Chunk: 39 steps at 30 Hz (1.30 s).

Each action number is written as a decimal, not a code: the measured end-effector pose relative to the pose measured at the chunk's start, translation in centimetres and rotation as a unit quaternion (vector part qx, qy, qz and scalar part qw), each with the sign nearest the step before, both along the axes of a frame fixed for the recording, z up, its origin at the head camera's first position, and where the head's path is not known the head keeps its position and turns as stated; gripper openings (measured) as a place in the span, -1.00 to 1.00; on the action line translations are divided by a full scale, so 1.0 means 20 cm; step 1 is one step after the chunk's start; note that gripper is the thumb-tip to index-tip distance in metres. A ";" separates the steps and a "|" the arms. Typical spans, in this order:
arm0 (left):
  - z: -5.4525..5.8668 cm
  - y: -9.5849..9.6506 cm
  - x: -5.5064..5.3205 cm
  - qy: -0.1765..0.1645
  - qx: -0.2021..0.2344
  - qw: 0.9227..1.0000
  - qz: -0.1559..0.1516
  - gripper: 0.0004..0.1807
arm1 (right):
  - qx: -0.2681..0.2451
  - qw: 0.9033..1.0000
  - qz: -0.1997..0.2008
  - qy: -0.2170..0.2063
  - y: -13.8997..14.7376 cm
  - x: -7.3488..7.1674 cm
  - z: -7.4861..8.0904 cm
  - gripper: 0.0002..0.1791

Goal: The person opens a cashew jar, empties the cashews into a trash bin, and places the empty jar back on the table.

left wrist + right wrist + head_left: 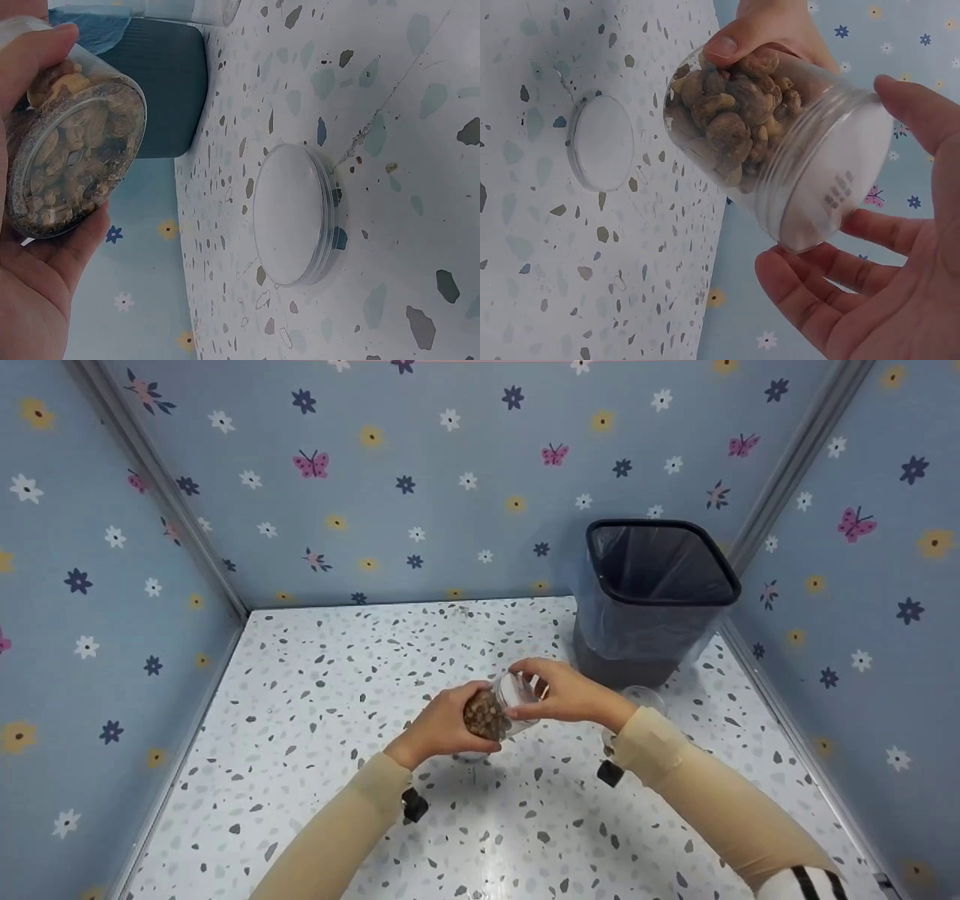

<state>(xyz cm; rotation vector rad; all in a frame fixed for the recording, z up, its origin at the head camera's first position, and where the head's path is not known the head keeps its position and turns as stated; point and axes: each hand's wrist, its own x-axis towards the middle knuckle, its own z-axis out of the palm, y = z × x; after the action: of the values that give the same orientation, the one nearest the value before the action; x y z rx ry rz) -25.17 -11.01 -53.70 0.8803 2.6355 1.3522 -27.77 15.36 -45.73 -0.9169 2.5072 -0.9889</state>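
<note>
My left hand [442,724] grips a clear plastic jar [705,142] round its body, tilted above the table. Wrinkled brown pieces fill much of it, perhaps nuts or dried mushrooms; their kind is unclear. The jar's closed end [840,180] is whitish with small printed marks. My right hand [566,694] holds that end by its rim, thumb on one side and fingers on the other. Beneath the jar, a round clear-rimmed lid [291,215] with a white face lies flat on the table, mostly hidden by the left hand in the head view.
A grey bin [626,656] with a black rim and a liner stands at the back right. Close to its front is a clear container [646,697], partly hidden by my right forearm. Patterned blue walls [450,472] enclose the speckled white table [330,675].
</note>
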 end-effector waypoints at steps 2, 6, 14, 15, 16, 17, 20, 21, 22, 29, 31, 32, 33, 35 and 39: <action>0.00 0.00 0.00 0.000 -0.006 1.000 -0.002 -0.02 | -0.006 1.000 0.023 0.003 0.01 0.00 0.00 -0.15; -0.01 -0.01 0.00 0.003 -0.017 1.000 -0.006 -0.01 | -0.017 0.997 0.065 0.023 0.02 0.00 0.01 -0.09; -0.01 -0.02 0.01 0.000 -0.011 1.000 -0.008 -0.01 | -0.025 0.990 0.114 0.075 0.02 0.01 0.00 -0.12; -0.01 -0.02 0.01 -0.001 -0.009 1.000 -0.008 -0.01 | -0.024 0.990 0.116 0.080 0.03 0.01 -0.01 -0.12; -0.01 -0.02 0.01 -0.003 -0.008 1.000 -0.008 -0.01 | -0.023 0.989 0.119 0.086 0.03 0.01 -0.01 -0.11; -0.01 -0.02 0.01 -0.005 -0.007 1.000 -0.008 -0.01 | -0.023 0.988 0.122 0.089 0.03 0.01 -0.01 -0.11; -0.01 -0.02 0.01 -0.010 -0.009 1.000 -0.007 -0.01 | -0.023 0.988 0.122 0.088 0.03 0.02 -0.02 -0.10; -0.01 -0.02 0.02 -0.014 -0.009 1.000 -0.006 -0.01 | -0.025 0.989 0.119 0.084 0.03 0.02 -0.02 -0.10; -0.01 -0.02 0.02 -0.016 -0.009 1.000 -0.004 -0.01 | -0.025 0.990 0.111 0.081 0.03 0.02 -0.02 -0.09; -0.01 -0.02 0.01 -0.013 -0.012 1.000 0.001 0.02 | -0.012 0.999 0.002 0.049 0.00 0.03 -0.02 -0.07; 0.00 -0.02 0.01 -0.011 -0.012 1.000 0.002 0.01 | -0.011 0.999 -0.018 0.041 -0.01 0.03 -0.03 -0.12; 0.00 -0.02 0.01 -0.011 -0.011 1.000 0.002 0.01 | -0.011 0.999 -0.025 0.038 -0.02 0.03 -0.03 -0.15; 0.00 -0.02 0.01 -0.011 -0.010 1.000 0.002 0.00 | -0.011 0.999 -0.032 0.033 -0.02 0.03 -0.03 -0.17; 0.01 -0.02 0.01 -0.011 -0.008 1.000 0.001 -0.01 | -0.011 0.999 -0.041 0.028 -0.03 0.03 -0.03 -0.21; 0.02 -0.02 0.01 -0.010 -0.007 1.000 0.001 -0.01 | -0.016 0.999 -0.047 0.014 -0.03 0.03 -0.01 -0.25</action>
<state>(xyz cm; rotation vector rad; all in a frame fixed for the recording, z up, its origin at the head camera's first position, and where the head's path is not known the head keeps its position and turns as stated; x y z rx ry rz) -25.07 -11.42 -53.36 0.8580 2.6292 1.3335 -27.11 14.77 -45.99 -0.8353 2.5855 -1.0537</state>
